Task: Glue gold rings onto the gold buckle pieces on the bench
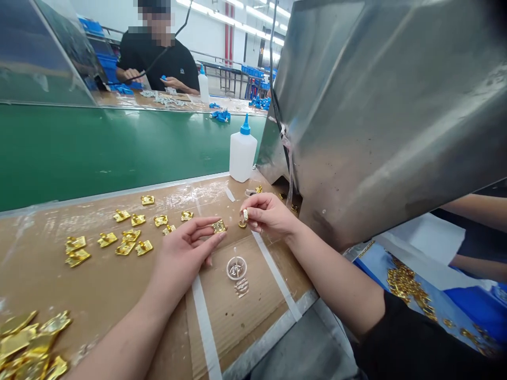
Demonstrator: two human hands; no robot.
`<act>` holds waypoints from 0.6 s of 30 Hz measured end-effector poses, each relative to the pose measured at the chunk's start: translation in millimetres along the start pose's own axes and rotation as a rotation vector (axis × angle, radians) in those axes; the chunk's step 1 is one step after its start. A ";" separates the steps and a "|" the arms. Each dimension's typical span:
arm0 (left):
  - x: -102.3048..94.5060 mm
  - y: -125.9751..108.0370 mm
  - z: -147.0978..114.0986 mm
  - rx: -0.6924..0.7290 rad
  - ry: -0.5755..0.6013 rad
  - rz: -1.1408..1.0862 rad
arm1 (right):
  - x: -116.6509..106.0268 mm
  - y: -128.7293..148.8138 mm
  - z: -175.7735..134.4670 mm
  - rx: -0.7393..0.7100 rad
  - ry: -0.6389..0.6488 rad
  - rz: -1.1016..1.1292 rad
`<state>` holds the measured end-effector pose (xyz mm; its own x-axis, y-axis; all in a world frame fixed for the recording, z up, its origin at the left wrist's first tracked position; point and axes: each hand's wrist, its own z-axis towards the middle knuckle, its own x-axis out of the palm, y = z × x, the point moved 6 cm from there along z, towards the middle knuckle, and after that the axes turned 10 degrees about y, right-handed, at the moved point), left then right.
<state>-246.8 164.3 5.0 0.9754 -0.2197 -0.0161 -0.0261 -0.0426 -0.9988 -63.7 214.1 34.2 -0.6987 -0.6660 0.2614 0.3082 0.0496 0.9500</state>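
Between the thumb and fingers of my left hand [190, 240] is a small gold rectangular plate [218, 226]. My right hand [269, 214] pinches a small gold ring-shaped piece [243, 217], a short way right of the plate and apart from it. Below both hands, a small clear cup [236, 268] with a thin stick in it stands on a cardboard sheet [225, 322]. A clear glossy smear lies beside the cup. Left of my left hand, several gold plates with raised parts [127, 241] are spread over the brown tabletop [99, 295].
A white bottle with a blue cap [243, 155] stands at the table's back edge. Gold plates are piled [34, 343] at front left. A large metal panel [380, 105] leans over the right. Behind the green belt [119, 153] sits a co-worker [158, 68]. Gold pieces fill a blue tray [412, 285].
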 end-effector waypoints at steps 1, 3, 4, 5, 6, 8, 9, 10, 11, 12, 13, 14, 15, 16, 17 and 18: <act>0.1 0.4 0.3 0.004 0.000 -0.007 | 1.5 0.3 0.1 -0.019 0.014 0.018; 0.2 1.3 0.6 0.005 0.000 -0.010 | 3.8 1.5 0.1 -0.059 0.039 0.047; 0.1 1.5 0.5 0.005 -0.002 -0.009 | 4.6 1.9 0.1 -0.072 0.049 0.054; 0.0 1.4 0.3 0.004 -0.004 -0.007 | 5.0 2.1 0.1 -0.081 0.055 0.057; 0.1 1.0 -0.1 0.003 -0.005 -0.007 | 5.1 2.1 0.2 -0.085 0.057 0.057; 0.3 -0.2 -1.1 0.002 -0.005 -0.011 | 5.0 1.9 0.4 -0.081 0.053 0.051; 0.6 -0.8 -1.5 0.001 -0.004 -0.014 | 5.0 1.7 0.6 -0.075 0.048 0.048; 0.8 -1.3 -1.7 0.002 -0.003 -0.018 | 5.0 1.6 0.6 -0.066 0.043 0.045; 1.1 -1.6 -1.8 0.005 -0.003 -0.023 | 5.2 1.4 0.7 -0.056 0.039 0.041; 1.2 -1.7 -1.7 0.008 -0.004 -0.027 | 5.5 1.2 0.6 -0.043 0.033 0.036; 1.2 -1.5 -1.5 0.009 -0.006 -0.030 | 6.1 1.0 0.6 -0.028 0.032 0.028; 0.9 -1.3 -1.3 0.010 -0.012 -0.032 | 7.1 0.7 0.7 -0.014 0.033 0.016; 0.6 -1.0 -1.2 0.010 -0.018 -0.032 | 8.3 0.3 0.9 0.000 0.036 -0.001; 0.3 -1.0 -1.3 0.011 -0.024 -0.033 | 9.5 -0.5 1.2 0.016 0.038 -0.024; 0.3 -1.4 -1.5 0.011 -0.026 -0.031 | 10.3 -1.7 1.7 0.032 0.035 -0.050; 0.3 -2.2 -1.9 0.014 -0.027 -0.025 | 10.6 -3.3 2.4 0.046 0.026 -0.078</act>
<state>-246.8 162.5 7.3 0.9813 -0.1923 0.0074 0.0009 -0.0340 -0.9994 -73.7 208.6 34.2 -0.7022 -0.6882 0.1826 0.2236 0.0303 0.9742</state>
